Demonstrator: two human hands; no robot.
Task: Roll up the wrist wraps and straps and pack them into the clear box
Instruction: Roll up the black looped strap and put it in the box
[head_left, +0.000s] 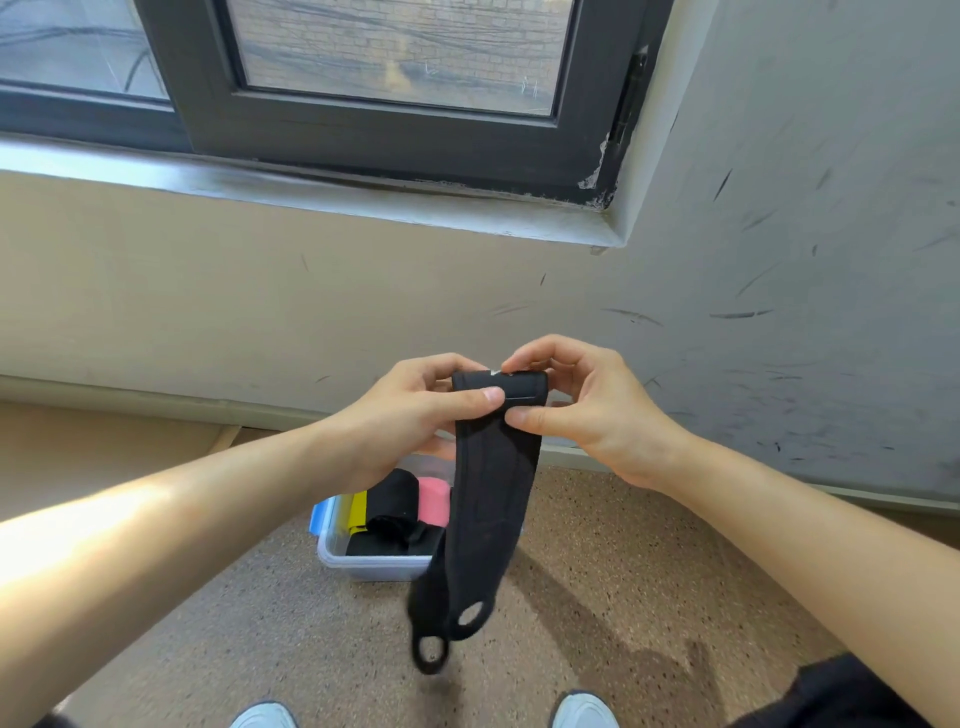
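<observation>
Head view: at frame centre both hands hold a black wrist wrap (493, 488) by its upper end. The left hand (410, 410) and the right hand (587, 410) each have their fingers (480, 397) curled and clamped on the wrap's folded top, thumbs nearly meeting. The rest hangs straight down, its two loops dangling above the speckled floor (649, 597). Behind and below the wrap, the clear box (374, 565) stands on the floor near the wall (260, 312), holding a pink roll (434, 499), a yellow band (358, 506) and black rolls (397, 493). Open floor lies right of the box.
</observation>
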